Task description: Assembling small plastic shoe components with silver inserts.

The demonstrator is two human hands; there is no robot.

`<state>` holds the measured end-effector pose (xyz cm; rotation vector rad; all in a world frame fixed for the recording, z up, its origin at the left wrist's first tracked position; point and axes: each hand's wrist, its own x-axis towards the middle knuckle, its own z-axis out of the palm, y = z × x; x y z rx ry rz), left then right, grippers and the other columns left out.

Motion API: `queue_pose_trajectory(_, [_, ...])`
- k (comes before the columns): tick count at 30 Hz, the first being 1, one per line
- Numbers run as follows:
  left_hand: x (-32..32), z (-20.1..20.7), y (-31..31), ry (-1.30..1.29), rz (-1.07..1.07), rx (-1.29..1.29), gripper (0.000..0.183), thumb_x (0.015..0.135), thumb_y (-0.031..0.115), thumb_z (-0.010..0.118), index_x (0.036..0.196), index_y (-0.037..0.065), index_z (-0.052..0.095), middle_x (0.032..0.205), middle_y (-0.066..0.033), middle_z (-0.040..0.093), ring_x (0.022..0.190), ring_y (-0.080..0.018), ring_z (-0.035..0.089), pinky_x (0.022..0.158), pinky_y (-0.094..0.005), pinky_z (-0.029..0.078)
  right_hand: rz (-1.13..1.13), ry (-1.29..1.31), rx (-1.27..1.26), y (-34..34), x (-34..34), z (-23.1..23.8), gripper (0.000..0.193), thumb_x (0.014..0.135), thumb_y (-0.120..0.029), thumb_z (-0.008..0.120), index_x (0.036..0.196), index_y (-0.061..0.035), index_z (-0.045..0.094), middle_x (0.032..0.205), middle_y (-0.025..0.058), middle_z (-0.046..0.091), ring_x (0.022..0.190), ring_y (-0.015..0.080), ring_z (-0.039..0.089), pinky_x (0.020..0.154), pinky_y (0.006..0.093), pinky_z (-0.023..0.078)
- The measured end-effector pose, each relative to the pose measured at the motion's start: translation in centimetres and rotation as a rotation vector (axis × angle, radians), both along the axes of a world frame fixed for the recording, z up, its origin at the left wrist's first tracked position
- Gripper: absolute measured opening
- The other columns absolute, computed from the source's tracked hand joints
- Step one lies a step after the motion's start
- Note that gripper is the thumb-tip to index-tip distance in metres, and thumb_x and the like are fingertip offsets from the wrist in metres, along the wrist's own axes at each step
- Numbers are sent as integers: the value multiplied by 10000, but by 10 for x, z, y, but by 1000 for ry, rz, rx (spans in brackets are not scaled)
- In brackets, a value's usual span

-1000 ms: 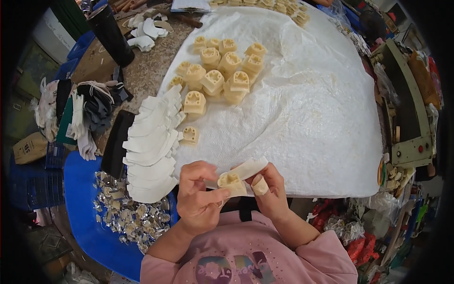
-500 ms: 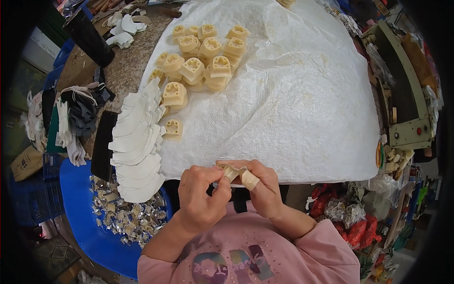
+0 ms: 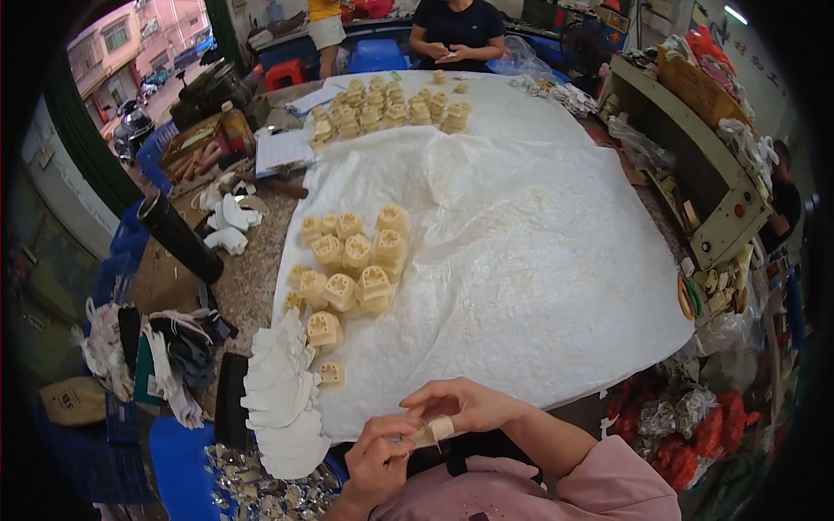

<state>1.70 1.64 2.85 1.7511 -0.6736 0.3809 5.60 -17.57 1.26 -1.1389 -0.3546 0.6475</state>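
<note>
My left hand [image 3: 380,450] pinches one end of a small pale beige piece [image 3: 440,427] at the table's near edge. The piece looks like a short block with a strip at one side; its exact kind is unclear. My right hand [image 3: 469,405] grips its other end, the forefinger arched above it. Beyond my hands, cream moulded blocks with holes in their tops, resembling shoe heels [image 3: 356,252], stand grouped and partly stacked. A single block [image 3: 331,375] sits closest to me. Left of it, curved white flat pieces [image 3: 282,401] lie overlapping in a row.
A white woven sheet [image 3: 521,260] covers the table. More cream blocks [image 3: 391,108] stand at its far end, near a seated person [image 3: 458,35]. A black cylinder [image 3: 180,236] leans at left. Shiny scraps fill a blue basin [image 3: 178,464]. A green machine [image 3: 730,230] flanks the right.
The view has tilted up, bringing in the table's far end and people there; my hands now appear lower. My right forefinger has lifted away from the piece, which both hands still hold.
</note>
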Motion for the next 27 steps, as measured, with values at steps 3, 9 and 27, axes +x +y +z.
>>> queue_pose_trajectory(3, [-3,-6,4,-43,-50,70,218,681,-150,640,790,2,529,921,-157,614,845,-288,645,730,-327,529,99,-11,54,-1,1,5,426,837,-89,685,1208,10,501,1100,97,594,1029,170,570,946,317,449])
queue_pose_trajectory(9, [-10,-4,2,5,51,164,201,724,-108,665,798,19,528,863,-146,599,700,-229,599,598,-278,478,60,-52,-25,9,-5,-9,388,870,-142,656,1196,4,502,1001,83,615,934,144,596,819,289,502])
queue_pose_trajectory(27, [-9,-5,-17,475,240,-523,192,812,92,706,878,-38,582,924,-134,632,817,-145,600,783,-278,481,-352,-694,-272,28,-12,0,203,843,-39,531,1044,-39,553,1099,96,510,1077,273,428,964,374,323])
